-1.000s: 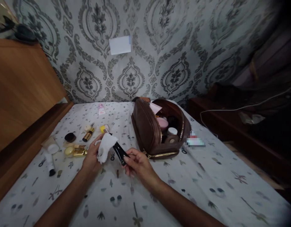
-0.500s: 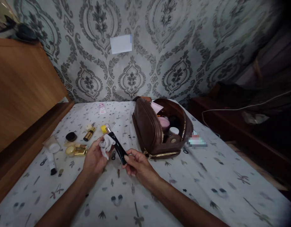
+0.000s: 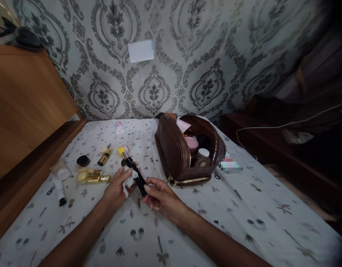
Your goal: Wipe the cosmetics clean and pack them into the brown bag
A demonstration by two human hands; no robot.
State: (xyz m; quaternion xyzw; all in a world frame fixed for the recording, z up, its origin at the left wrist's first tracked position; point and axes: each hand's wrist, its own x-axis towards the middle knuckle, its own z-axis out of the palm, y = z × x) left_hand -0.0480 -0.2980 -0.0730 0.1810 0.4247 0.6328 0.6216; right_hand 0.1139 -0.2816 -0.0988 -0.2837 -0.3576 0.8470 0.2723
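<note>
My right hand [image 3: 163,195] pinches the lower end of a slim black cosmetic tube [image 3: 141,185] with a silvery tip, held tilted above the bedsheet. In my left hand [image 3: 115,189] is a crumpled white cloth [image 3: 129,181], pressed around the middle of the tube. The fingertips behind the cloth are partly hidden. Just beyond the tube's tip sits a small yellow item [image 3: 121,150]. To the right of my hands stands a brown toiletry bag [image 3: 171,148], unzipped, with a white-lidded jar [image 3: 203,152] and a pink item [image 3: 192,144] inside.
Left of my hands lie gold bottles [image 3: 104,157], a round yellow-lidded jar [image 3: 82,177], a black round lid [image 3: 83,160] and a white tube with a black end [image 3: 60,193]. A pink tube [image 3: 119,127] lies near the wall. A wooden panel [image 3: 23,85] borders the left side.
My left hand has slid the cloth down from near the tube's upper end to its middle, its fingers now closing around the tube. My right hand keeps its hold on the lower end.
</note>
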